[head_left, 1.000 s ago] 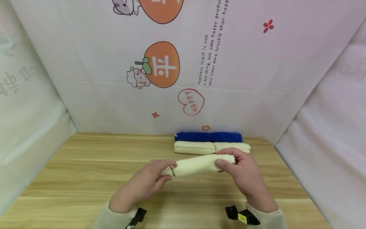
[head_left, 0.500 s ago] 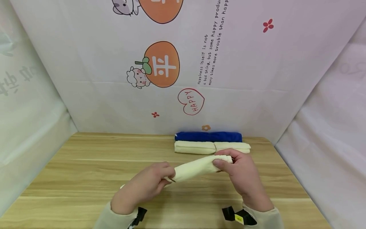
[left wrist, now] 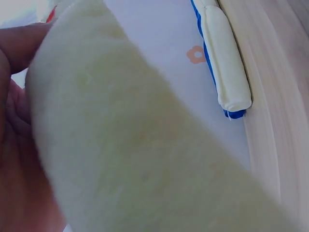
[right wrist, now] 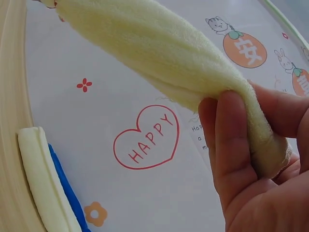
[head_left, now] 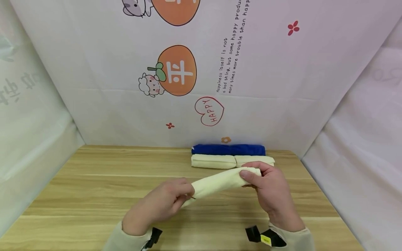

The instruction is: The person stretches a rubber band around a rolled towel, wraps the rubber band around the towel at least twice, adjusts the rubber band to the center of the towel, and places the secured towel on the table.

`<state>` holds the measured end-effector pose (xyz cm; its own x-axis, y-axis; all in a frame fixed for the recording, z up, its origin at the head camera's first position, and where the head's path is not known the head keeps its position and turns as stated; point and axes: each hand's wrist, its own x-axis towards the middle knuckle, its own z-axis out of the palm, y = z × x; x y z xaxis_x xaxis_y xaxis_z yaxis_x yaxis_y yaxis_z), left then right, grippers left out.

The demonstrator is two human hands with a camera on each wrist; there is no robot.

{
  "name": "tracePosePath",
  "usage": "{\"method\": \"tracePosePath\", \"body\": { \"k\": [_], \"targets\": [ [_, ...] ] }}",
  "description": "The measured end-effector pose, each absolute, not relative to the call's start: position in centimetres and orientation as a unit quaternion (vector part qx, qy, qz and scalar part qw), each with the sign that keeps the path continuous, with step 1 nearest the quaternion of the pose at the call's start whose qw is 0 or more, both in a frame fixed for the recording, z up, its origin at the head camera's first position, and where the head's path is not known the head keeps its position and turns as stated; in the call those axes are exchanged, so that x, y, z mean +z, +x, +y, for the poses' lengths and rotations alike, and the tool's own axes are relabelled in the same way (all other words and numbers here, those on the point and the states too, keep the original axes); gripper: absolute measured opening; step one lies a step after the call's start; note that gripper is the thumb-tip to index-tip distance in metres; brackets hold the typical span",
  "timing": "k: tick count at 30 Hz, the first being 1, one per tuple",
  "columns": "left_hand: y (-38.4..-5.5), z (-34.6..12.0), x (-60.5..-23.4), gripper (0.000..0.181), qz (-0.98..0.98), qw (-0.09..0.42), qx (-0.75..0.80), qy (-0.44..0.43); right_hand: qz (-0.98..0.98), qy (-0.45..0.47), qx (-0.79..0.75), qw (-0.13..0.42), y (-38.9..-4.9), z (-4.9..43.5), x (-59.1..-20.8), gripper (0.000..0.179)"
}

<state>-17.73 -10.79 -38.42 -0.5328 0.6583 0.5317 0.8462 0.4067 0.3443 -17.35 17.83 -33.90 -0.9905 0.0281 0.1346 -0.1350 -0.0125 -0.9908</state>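
A pale yellow rolled towel (head_left: 216, 183) is held above the table between both hands, sloping down toward its left end. My left hand (head_left: 158, 202) pinches that end, and a short dark piece of a band (head_left: 193, 198) shows beside the fingers. With thumb and fingers my right hand (head_left: 271, 190) grips the other end. In the right wrist view the towel (right wrist: 145, 43) looks slightly creased, with the right fingers (right wrist: 234, 130) curled against it. Blurred towel cloth (left wrist: 116, 121) fills much of the left wrist view, hiding most of the left hand.
Behind the hands, a pale yellow tied roll (head_left: 213, 161) lies along a dark blue roll (head_left: 229, 150) at the table's back edge. The wooden table (head_left: 110, 181) meets a printed white backdrop (head_left: 260, 115), with white cloth walls at both sides.
The towel's left end has dipped, so it tilts more. My left fingers have closed over the dark band, leaving only a bit visible. The right hand shifted slightly left, then back right.
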Motion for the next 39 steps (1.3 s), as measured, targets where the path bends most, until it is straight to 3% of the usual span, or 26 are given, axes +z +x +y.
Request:
{"method": "tracePosePath", "body": {
  "k": [4,9,14,22,29,32,39],
  "targets": [
    [-17.8,-10.9,-38.6,0.018,-0.839,0.168,-0.286,-0.431,-0.676,0.037,0.735,0.041,-17.4,17.7,-34.0,0.026],
    [-17.8,-10.4,-38.8,0.033,-0.86,0.191,-0.247,-0.404,-0.628,0.05,0.777,-0.002,-17.4,17.6,-34.2,0.016],
    [-17.9,-10.2,-39.1,0.034,-0.859,0.202,-0.25,-0.399,-0.636,0.052,0.769,-0.029,-17.5,17.9,-34.3,0.02],
    [-17.4,-11.1,-38.8,0.029,-0.883,0.088,-0.33,-0.322,-0.811,0.097,0.576,0.023,-17.5,19.2,-34.2,0.037],
    [-17.5,-11.5,-38.4,0.025,-0.88,0.043,-0.346,-0.323,-0.831,0.203,0.515,0.062,-17.3,19.8,-34.1,0.033],
    [-17.7,-11.4,-38.5,0.023,-0.859,0.037,-0.365,-0.356,-0.855,0.155,0.488,0.075,-17.3,19.7,-34.1,0.028],
    [-18.0,-11.0,-38.9,0.021,-0.836,0.119,-0.34,-0.415,-0.86,0.02,0.508,0.039,-17.3,19.1,-33.7,0.036]
  ]
}}
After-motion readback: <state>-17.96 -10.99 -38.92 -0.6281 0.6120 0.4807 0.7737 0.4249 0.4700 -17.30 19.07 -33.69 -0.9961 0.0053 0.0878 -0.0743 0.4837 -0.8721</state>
